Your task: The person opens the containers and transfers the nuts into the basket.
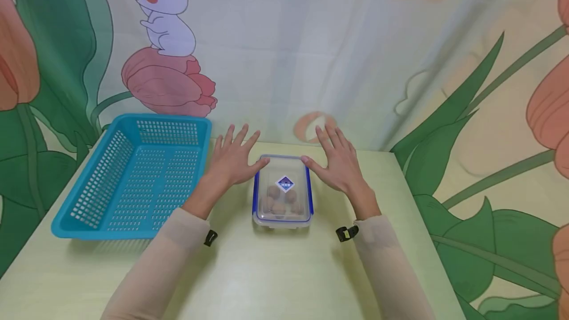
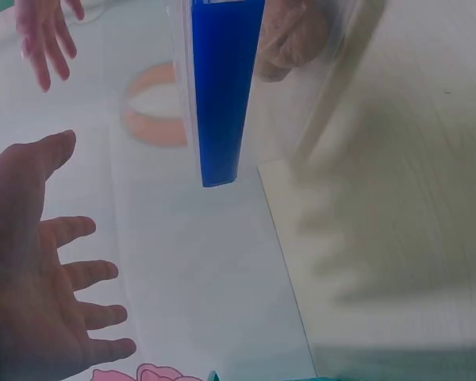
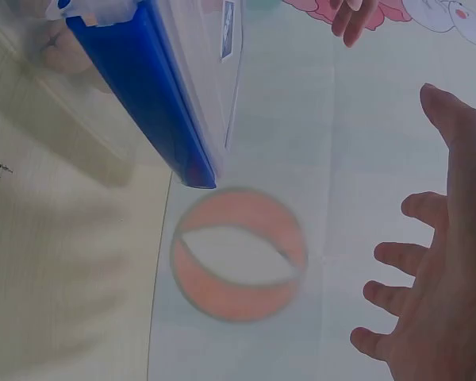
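Observation:
A clear plastic food container with blue side clips stands on the table between both hands, its lid on. Several round brown items, kind unclear, show through it. My left hand hovers at the container's left with fingers spread and straight, holding nothing. On the other side my right hand is likewise spread, its thumb near the lid's far right corner. In the left wrist view a blue clip hangs down the container's side, apart from the fingers. The right wrist view shows the opposite clip, also apart from the hand.
A blue plastic basket with perforated walls sits at the table's left, close to the left forearm. Behind the pale table hangs a printed curtain with a rabbit and tulips.

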`<state>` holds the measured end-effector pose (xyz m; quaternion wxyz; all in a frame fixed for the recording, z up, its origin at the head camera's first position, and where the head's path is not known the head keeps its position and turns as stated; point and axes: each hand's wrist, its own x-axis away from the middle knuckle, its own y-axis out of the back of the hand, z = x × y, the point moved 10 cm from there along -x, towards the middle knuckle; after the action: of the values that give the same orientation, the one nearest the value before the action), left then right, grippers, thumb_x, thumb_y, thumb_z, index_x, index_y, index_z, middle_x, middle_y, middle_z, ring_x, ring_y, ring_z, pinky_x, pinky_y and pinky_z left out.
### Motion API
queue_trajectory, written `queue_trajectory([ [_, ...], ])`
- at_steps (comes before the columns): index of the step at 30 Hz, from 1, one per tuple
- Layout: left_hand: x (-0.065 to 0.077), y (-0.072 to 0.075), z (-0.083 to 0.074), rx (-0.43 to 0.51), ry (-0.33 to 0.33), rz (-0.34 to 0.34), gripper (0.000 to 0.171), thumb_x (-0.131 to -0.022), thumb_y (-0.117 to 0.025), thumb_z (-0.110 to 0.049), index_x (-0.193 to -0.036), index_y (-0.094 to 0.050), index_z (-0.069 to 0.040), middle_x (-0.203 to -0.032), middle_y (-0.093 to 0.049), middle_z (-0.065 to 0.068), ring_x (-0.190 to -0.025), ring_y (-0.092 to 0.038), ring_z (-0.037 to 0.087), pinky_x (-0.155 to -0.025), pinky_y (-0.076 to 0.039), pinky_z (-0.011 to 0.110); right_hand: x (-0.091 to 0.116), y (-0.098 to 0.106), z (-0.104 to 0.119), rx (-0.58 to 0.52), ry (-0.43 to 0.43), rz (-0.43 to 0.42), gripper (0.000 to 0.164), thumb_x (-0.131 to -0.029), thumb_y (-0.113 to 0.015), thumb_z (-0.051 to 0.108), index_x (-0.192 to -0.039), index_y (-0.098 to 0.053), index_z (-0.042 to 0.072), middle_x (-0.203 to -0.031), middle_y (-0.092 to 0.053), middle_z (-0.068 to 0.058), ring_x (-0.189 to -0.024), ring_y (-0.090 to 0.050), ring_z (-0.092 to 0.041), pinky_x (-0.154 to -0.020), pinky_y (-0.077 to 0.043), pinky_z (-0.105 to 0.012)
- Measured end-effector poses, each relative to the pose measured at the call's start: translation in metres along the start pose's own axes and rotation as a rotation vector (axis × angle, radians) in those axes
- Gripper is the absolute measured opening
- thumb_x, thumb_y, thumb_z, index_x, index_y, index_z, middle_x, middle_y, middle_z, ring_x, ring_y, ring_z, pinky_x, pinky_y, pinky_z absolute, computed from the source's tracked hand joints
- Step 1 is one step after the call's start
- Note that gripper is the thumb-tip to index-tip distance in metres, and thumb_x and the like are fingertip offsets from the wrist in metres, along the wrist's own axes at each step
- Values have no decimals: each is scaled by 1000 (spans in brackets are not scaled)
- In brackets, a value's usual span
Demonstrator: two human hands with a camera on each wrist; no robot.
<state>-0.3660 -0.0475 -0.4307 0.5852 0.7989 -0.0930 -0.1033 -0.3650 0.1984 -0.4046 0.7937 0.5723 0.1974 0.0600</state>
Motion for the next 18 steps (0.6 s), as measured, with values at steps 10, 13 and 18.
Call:
queue_trajectory([
  [10, 2, 3, -8, 24, -11, -2, 85, -103, -46, -69, -171, -24, -23, -177, -14, 12, -162, -4, 43, -127, -10, 66, 8, 9, -2, -87, 24, -55, 94, -98, -49, 76, -171, -19, 25, -177, -18, -7, -162, -14, -37, -121, -20, -73],
  [13, 3, 5, -11, 29, -17, -17, 85, -103, -46, -69, -171, -24, -23, -177, -16, 12, -162, -6, 43, -127, -13, 67, 10, 8, -6, -114, 15, -67, 94, -98, -49, 75, -171, -20, 23, -176, -21, -9, -160, -18, -39, -119, -23, -75],
  [18, 9, 10, -21, 114, -28, -79, 81, -105, -50, -62, -170, -27, -18, -174, -23, 15, -160, -17, 45, -126, -21, 65, 16, 3, -12, -260, -39, -76, 91, -100, -53, 70, -171, -22, 23, -174, -25, -10, -158, -24, -39, -119, -26, -74],
])
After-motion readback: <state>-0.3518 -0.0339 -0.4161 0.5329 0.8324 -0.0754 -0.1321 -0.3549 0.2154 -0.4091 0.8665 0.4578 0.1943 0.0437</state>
